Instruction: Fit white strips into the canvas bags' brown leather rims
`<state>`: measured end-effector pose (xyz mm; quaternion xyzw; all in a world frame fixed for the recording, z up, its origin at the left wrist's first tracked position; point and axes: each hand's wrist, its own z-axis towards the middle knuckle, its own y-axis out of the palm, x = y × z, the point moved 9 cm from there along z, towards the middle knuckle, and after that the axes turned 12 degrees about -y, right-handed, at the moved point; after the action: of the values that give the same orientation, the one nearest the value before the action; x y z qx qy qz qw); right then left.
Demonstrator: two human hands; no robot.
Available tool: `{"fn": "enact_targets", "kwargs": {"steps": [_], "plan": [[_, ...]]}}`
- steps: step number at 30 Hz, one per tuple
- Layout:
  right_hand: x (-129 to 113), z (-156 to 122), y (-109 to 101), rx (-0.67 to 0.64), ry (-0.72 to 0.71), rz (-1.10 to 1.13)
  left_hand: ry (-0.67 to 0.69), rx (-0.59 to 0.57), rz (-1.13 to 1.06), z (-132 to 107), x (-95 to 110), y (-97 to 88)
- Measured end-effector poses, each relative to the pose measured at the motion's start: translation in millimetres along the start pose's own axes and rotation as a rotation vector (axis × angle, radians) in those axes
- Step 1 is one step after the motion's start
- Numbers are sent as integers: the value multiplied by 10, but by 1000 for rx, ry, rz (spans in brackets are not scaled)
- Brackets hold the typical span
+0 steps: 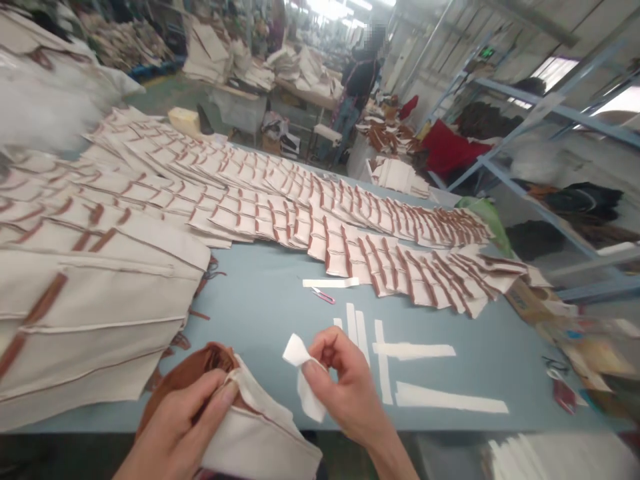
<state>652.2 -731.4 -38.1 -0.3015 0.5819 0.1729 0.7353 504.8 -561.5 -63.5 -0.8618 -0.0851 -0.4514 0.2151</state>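
My left hand (pixel 187 413) pinches the edge of a cream fabric piece with brown lining (pixel 265 427) at the table's near edge. Its brown lining bunches up beyond my fingers. To the right, apart from that piece, my right hand (pixel 345 387) holds a white strip (pixel 297 350) between thumb and fingers, with one end sticking up and the other hanging down. Several flat white strips (pixel 450 399) lie on the blue-grey table (pixel 250 287) right of my right hand. Pink thread snips (pixel 324 296) rest farther back, just below another strip (pixel 330 283).
Long overlapping rows of cream pieces with brown trim (pixel 360 247) cross the table's back. A stack of larger cream pieces (pixel 110 300) covers the left side. Scissors (pixel 563 390) lie at the right. Blue metal shelving (pixel 525 187) stands beyond, and a person (pixel 357 87) stands in the background.
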Motion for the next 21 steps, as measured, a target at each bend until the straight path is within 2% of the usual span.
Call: {"fn": "enact_targets", "kwargs": {"steps": [2, 5, 10, 15, 21], "plan": [[-332, 30, 173, -98, -32, 35, -36, -81, -41, 15, 116, 52], [-566, 104, 415, -220, -39, -39, -2, -118, -62, -2, 264, -1], [-683, 189, 678, -326, -64, -81, 63, -195, -118, -73, 313, -129], [-883, 193, 828, -391, -144, 21, 124, -136, -145, -180, 286, -361], [-881, 199, 918, -416, -78, 21, 74, -96, -142, -348, 303, -469]]}}
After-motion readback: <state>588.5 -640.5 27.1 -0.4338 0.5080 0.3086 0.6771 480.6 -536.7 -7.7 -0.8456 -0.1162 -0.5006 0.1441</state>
